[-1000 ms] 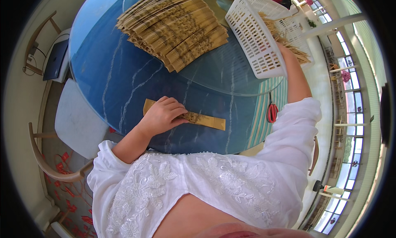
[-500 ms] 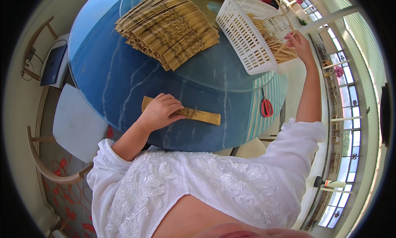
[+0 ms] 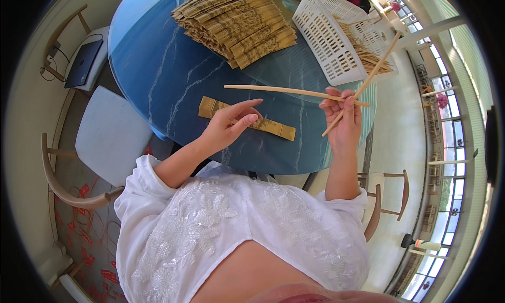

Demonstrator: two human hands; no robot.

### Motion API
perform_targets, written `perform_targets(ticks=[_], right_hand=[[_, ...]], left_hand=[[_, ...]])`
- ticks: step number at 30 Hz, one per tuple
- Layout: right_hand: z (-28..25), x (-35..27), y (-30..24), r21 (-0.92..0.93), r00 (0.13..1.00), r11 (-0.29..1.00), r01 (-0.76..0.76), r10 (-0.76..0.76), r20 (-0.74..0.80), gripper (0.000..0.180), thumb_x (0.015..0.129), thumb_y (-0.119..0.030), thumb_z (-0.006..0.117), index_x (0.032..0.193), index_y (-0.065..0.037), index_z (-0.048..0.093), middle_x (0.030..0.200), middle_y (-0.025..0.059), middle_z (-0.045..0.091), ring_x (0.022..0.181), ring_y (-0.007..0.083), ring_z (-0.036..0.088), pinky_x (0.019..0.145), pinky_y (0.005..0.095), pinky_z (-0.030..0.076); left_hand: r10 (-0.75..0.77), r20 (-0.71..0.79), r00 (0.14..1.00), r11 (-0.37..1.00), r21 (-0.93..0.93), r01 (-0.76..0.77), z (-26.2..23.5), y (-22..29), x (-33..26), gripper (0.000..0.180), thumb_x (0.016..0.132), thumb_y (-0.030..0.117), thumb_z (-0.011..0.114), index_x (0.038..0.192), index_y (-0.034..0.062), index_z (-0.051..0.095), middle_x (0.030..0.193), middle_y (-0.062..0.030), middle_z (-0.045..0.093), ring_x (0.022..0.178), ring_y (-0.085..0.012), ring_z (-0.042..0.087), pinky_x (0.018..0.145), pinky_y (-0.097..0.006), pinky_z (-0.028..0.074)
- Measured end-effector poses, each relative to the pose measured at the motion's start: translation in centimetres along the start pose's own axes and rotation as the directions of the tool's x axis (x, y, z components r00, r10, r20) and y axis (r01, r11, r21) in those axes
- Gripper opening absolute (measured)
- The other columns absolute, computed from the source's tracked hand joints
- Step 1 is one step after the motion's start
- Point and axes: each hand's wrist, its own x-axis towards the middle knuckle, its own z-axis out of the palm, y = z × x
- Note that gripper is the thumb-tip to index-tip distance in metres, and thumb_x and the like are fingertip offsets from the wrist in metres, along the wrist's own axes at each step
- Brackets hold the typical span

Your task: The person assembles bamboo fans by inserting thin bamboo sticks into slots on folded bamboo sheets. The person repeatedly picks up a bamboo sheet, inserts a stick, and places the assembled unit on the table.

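My right hand (image 3: 344, 114) grips two wooden chopsticks over the table's right part. They cross at the fingers: one chopstick (image 3: 279, 89) reaches left, nearly level, and the other chopstick (image 3: 386, 53) slants up to the right. A flat gold paper sleeve (image 3: 278, 128) with dark print lies on the blue table (image 3: 163, 111) in front of me. Over it is my left hand (image 3: 231, 125), empty, thumb and fingers apart, covering its middle. Whether that hand touches the sleeve, I cannot tell.
Many gold sleeves lie fanned in a stack (image 3: 236, 27) at the far side. A white slotted basket (image 3: 329, 43) of loose chopsticks (image 3: 368, 55) stands to its right. Beyond, part of another person shows. A laptop (image 3: 84, 63) rests on a chair at left; a pale chair (image 3: 111, 135) is nearer.
My right hand has come back from the basket toward me, bringing two chopsticks. My left hand has loosened from the sleeve and opened. The view has shifted slightly.
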Motion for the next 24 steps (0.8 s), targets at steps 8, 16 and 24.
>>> perform_targets(ticks=[8,16,24], right_hand=[[2.8,-6.6,5.1,0.142,0.940,0.930,-0.339,0.339,0.021,0.021,0.096,-0.028,0.047,0.101,-0.007,0.050,0.101,0.0163,0.060,0.050,0.0032,0.035,0.044,0.0167,0.028],[3.5,-8.2,5.7,0.189,0.921,0.914,-0.360,0.381,-0.086,0.040,0.098,-0.034,0.041,0.125,-0.004,0.041,0.079,0.0030,0.049,0.050,0.0038,0.026,0.043,0.0180,0.023],[3.9,-9.2,8.2,0.425,0.832,0.765,-0.483,0.552,-0.049,0.034,0.098,-0.027,0.043,0.119,-0.001,0.051,0.078,0.0001,0.047,0.072,0.0081,0.042,0.067,0.0222,0.035]], left_hand=[[-0.253,-0.031,0.967,0.794,-0.577,0.189,0.7,0.2,-3.4,0.033,0.098,0.023,0.043,0.118,-0.0011,0.054,0.085,-0.0083,0.060,0.075,-0.0142,0.056,0.071,-0.026,0.047],[-0.182,-0.254,0.950,0.781,-0.624,-0.017,0.3,-0.6,-3.6,0.029,0.097,0.019,0.044,0.116,-0.0008,0.054,0.101,-0.0148,0.064,0.090,-0.0222,0.064,0.082,-0.033,0.052],[0.508,0.026,0.861,0.771,0.433,-0.468,1.2,0.6,-3.2,0.026,0.082,0.001,0.062,0.108,0.0007,0.061,0.110,-0.0172,0.062,0.099,-0.0277,0.063,0.084,-0.033,0.050]])
